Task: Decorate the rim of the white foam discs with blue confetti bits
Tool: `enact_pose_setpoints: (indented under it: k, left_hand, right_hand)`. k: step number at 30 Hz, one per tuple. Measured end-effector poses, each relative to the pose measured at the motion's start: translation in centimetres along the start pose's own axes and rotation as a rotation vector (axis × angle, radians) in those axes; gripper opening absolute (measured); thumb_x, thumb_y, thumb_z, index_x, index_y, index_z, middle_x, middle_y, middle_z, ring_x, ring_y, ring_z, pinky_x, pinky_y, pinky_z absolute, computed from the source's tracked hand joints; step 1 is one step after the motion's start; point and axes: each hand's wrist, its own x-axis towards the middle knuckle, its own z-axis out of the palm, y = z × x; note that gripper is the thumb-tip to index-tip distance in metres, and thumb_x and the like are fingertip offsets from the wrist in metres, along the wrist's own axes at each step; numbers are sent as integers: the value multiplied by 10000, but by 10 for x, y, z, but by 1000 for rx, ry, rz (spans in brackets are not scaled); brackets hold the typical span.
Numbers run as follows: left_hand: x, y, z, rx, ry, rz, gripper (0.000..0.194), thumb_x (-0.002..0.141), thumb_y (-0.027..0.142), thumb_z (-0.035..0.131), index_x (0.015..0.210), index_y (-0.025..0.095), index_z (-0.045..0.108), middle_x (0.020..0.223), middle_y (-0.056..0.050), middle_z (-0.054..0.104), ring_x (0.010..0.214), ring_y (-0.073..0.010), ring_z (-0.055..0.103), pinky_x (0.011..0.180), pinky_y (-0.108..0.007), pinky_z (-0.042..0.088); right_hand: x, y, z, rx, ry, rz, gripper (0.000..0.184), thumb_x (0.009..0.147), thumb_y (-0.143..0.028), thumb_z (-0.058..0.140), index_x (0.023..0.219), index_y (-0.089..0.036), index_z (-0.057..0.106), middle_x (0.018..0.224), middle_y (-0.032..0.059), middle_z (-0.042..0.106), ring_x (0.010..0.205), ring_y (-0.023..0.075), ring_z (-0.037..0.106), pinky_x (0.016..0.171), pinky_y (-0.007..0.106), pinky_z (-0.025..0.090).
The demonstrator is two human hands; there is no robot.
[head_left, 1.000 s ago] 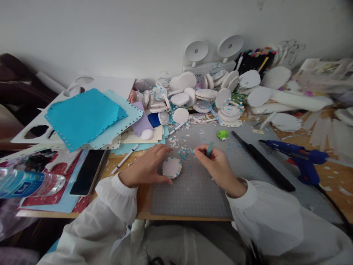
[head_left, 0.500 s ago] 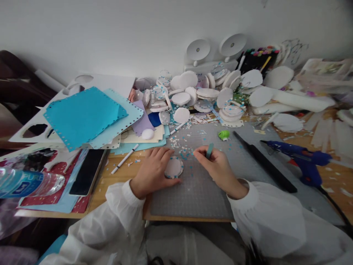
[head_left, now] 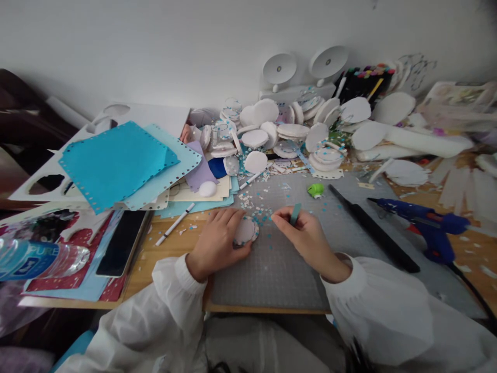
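A small round white disc (head_left: 245, 231), its rim dotted with blue and white bits, lies on the grey cutting mat (head_left: 272, 285). My left hand (head_left: 220, 239) grips it from the left, fingers over the far side and thumb at the near edge, hiding part of it. Just to the right, my right hand (head_left: 301, 233) is closed in a pinch around a slim teal tool (head_left: 295, 213), whose flat end sticks up behind the thumb. The tool's tip is too small to make out. Tiny blue and white paper bits (head_left: 256, 207) are scattered beyond the disc.
White discs (head_left: 254, 138) are heaped at the back. A green clip-like piece (head_left: 316, 190), a long black tool (head_left: 375, 230) and a blue glue gun (head_left: 430, 220) lie to the right. Leftward are blue sheets (head_left: 116, 166), a white pen (head_left: 174, 224), a phone (head_left: 121, 243) and a water bottle (head_left: 42, 259).
My left thumb has drawn in against the disc, and the disc has shifted very slightly to the right. My right hand is nearly in the same place.
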Motion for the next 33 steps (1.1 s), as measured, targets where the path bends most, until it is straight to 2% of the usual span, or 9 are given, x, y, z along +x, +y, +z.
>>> enact_pose_setpoints:
  k: [5, 8, 12, 15, 19, 24, 29, 31, 33]
  left_hand:
    - [4, -8, -2, 27, 18, -27, 1065, 589, 755, 635, 1375, 89, 368, 1289, -200, 520, 1160, -372, 469, 978, -509, 349]
    - [5, -11, -5, -5, 94, 13, 1223, 498, 846, 584, 1414, 86, 305, 1362, -224, 446, 1227, -386, 410, 1013, -514, 316]
    - [5, -15, -5, -55, 109, 97, 1083, 589, 792, 593, 1408, 135, 326, 1393, -199, 420, 1269, -369, 379, 1039, -507, 295]
    - [3, -18, 1, -135, 14, 198, 1063, 585, 745, 649, 1407, 154, 324, 1418, -190, 389, 1284, -369, 367, 1054, -509, 296]
    - [-3, -24, 9, -270, -69, 204, 864, 726, 473, 701, 1420, 189, 271, 1356, -156, 457, 1217, -297, 457, 1003, -431, 396]
    - [-5, -29, 10, -263, 21, 57, 779, 754, 356, 693, 1398, 195, 284, 1304, -139, 487, 1191, -276, 476, 992, -409, 415]
    - [-3, -30, 6, -140, 78, 11, 921, 685, 556, 711, 1401, 164, 285, 1339, -187, 442, 1227, -340, 426, 1003, -495, 377]
    - [-4, -27, 3, -142, 171, 36, 981, 612, 649, 711, 1374, 160, 334, 1341, -206, 427, 1227, -376, 412, 1001, -539, 355]
    - [-8, -23, 0, -207, 323, 79, 813, 647, 585, 721, 1285, 171, 436, 1240, -185, 505, 1146, -346, 485, 946, -501, 411]
  right_hand:
    - [-1, 0, 0, 2, -44, -5, 194, 811, -377, 596, 774, -189, 628, 683, -5, 578, 642, 114, 490, 579, 232, 393]
    - [-2, -1, 0, 12, -58, -10, 181, 816, -366, 596, 784, -191, 628, 688, -8, 573, 644, 110, 483, 581, 226, 389]
    - [-2, -1, 0, -2, -68, -7, 174, 820, -359, 593, 776, -193, 627, 677, -13, 563, 630, 105, 471, 576, 223, 382]
    - [-2, 0, 1, -19, -72, 5, 182, 817, -366, 594, 772, -193, 628, 667, -13, 554, 621, 105, 464, 564, 225, 375]
    - [-2, -1, 2, -27, -80, 29, 181, 812, -366, 596, 765, -192, 620, 657, -17, 543, 613, 101, 462, 560, 222, 379]
    - [-2, -4, 3, -50, -69, 60, 176, 810, -363, 590, 758, -198, 620, 643, -18, 536, 585, 97, 459, 529, 213, 386]
    - [-2, -3, 4, -43, -63, 66, 172, 794, -367, 601, 751, -202, 624, 627, -12, 536, 565, 104, 460, 504, 218, 394]
    - [-3, -3, 4, -36, -64, 66, 165, 789, -365, 607, 761, -203, 627, 632, -9, 544, 573, 108, 470, 510, 221, 401]
    - [-4, -3, 5, -33, -64, 66, 160, 789, -360, 606, 764, -203, 625, 634, -9, 545, 577, 110, 473, 514, 222, 402]
